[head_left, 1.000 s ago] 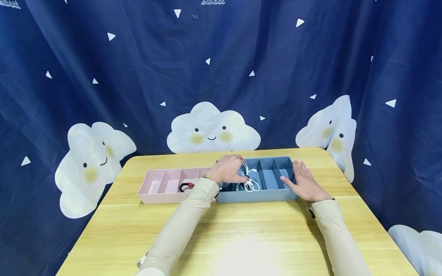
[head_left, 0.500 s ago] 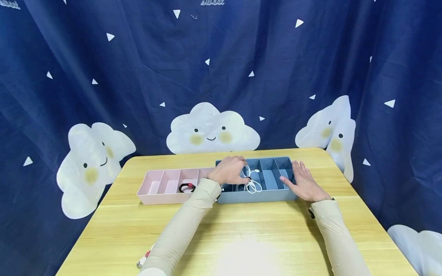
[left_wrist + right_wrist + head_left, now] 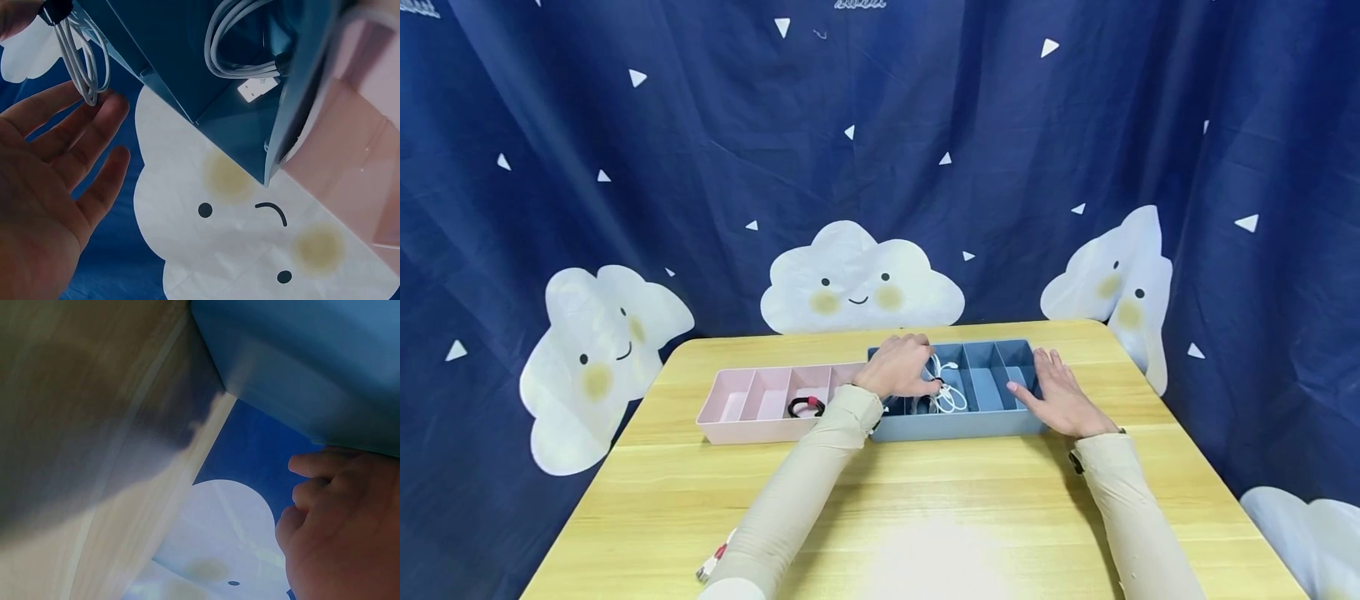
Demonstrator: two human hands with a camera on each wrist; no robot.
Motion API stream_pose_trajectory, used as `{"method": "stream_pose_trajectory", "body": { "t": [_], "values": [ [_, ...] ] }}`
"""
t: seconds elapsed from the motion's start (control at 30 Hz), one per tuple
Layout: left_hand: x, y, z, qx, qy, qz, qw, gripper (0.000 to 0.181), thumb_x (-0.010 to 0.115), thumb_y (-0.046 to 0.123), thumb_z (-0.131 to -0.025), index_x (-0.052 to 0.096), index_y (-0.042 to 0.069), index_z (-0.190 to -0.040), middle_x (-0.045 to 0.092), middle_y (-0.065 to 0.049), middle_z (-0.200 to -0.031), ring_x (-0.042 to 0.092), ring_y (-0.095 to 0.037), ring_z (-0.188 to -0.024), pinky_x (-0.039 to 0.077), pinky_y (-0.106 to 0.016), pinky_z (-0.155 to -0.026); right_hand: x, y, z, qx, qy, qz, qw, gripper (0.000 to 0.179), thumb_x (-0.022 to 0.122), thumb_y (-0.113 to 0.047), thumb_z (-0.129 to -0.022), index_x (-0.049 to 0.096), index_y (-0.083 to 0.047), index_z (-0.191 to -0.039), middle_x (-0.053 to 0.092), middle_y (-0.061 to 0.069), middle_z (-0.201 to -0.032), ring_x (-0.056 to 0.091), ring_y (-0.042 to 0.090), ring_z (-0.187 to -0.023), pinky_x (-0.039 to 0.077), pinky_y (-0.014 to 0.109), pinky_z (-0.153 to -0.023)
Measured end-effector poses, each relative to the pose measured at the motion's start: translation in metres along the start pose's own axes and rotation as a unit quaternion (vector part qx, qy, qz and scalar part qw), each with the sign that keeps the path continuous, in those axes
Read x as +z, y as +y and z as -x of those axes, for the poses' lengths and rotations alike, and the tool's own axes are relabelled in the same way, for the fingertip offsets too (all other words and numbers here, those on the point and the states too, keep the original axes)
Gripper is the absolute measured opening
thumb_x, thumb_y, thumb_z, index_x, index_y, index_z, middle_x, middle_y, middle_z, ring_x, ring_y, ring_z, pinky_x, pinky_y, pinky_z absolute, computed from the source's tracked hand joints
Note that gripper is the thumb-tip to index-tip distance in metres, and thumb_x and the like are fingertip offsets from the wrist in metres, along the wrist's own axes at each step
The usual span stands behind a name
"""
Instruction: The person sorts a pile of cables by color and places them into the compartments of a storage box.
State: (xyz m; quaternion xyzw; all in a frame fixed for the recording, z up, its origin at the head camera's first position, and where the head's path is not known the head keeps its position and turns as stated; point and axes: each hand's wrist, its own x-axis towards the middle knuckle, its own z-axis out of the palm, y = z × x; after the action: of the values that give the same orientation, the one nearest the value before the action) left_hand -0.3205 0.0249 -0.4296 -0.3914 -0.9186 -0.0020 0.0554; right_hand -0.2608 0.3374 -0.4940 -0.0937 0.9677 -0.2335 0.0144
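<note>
My left hand [image 3: 895, 367] is over the blue divided box [image 3: 958, 427], pinching a bundled white cable [image 3: 953, 402] at its black tie. In the left wrist view the looped end of that cable [image 3: 87, 69] hangs between thumb and fingers, with the fingertips against it. Another coiled white cable [image 3: 212, 47] with a USB plug lies in a compartment there. My right hand [image 3: 1063, 402] rests along the box's right end, fingers extended and thumb at the rim. In the right wrist view its curved fingers [image 3: 312, 487] show beside the blue outer wall [image 3: 275, 375].
A pink divided box [image 3: 752, 433] adjoins the blue one on the left, holding a coiled black cable [image 3: 793, 412] with a red tie. Near the left forearm a white cable end [image 3: 707, 569] with a red tie lies on the wooden table [image 3: 955, 492]. A blue curtain [image 3: 880, 150] hangs behind.
The white cable has shifted slightly back, its loops now within the compartment rather than overlapping the front rim. My left forearm moved a little right, uncovering more black cable. My right hand stays put.
</note>
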Motion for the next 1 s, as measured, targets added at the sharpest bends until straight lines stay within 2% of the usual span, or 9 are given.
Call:
{"method": "stream_pose_trajectory", "body": {
  "t": [0.23, 0.57, 0.8, 1.0],
  "values": [
    [0.0016, 0.0030, -0.0032, 0.005, 0.001, -0.007, 1.0000, 0.045, 0.064, 0.050, -0.091, 0.074, 0.014, -0.115, 0.069, -0.004, -0.118, 0.066, -0.022, -0.097, 0.057, -0.043, -0.085, 0.0003, 0.0016, 0.0001, -0.001, 0.000, -0.001, 1.0000, 0.101, 0.041, -0.063, -0.104, 0.004, 0.012, -0.161, 0.003, 0.035, -0.169, -0.005, 0.052, -0.158, 0.004, 0.068, -0.127],
    [0.0061, 0.0052, -0.0065, 0.006, 0.007, -0.016, 0.9998, 0.047, 0.064, 0.051, -0.092, 0.073, 0.014, -0.120, 0.069, -0.004, -0.124, 0.067, -0.023, -0.104, 0.057, -0.044, -0.091, 0.0010, 0.0037, -0.0021, -0.001, -0.001, -0.005, 1.0000, 0.101, 0.041, -0.064, -0.104, 0.003, 0.009, -0.162, 0.002, 0.033, -0.170, -0.006, 0.051, -0.159, 0.002, 0.068, -0.127],
    [0.0064, 0.0055, -0.0063, 0.001, -0.003, -0.011, 0.9999, 0.053, 0.064, 0.052, -0.093, 0.070, 0.013, -0.129, 0.066, -0.006, -0.134, 0.066, -0.025, -0.116, 0.055, -0.047, -0.100, 0.0015, 0.0035, -0.0027, -0.003, 0.001, -0.006, 1.0000, 0.101, 0.040, -0.065, -0.104, 0.003, 0.010, -0.162, 0.005, 0.034, -0.169, -0.003, 0.052, -0.158, 0.003, 0.068, -0.127],
    [0.0067, 0.0051, -0.0058, 0.000, -0.006, -0.008, 0.9999, 0.056, 0.063, 0.052, -0.093, 0.068, 0.013, -0.133, 0.066, -0.005, -0.135, 0.066, -0.024, -0.117, 0.054, -0.046, -0.102, 0.0013, 0.0033, -0.0018, 0.001, -0.001, -0.005, 1.0000, 0.101, 0.041, -0.064, -0.104, 0.002, 0.009, -0.162, 0.003, 0.033, -0.170, -0.004, 0.050, -0.159, 0.003, 0.067, -0.127]
  ]
}}
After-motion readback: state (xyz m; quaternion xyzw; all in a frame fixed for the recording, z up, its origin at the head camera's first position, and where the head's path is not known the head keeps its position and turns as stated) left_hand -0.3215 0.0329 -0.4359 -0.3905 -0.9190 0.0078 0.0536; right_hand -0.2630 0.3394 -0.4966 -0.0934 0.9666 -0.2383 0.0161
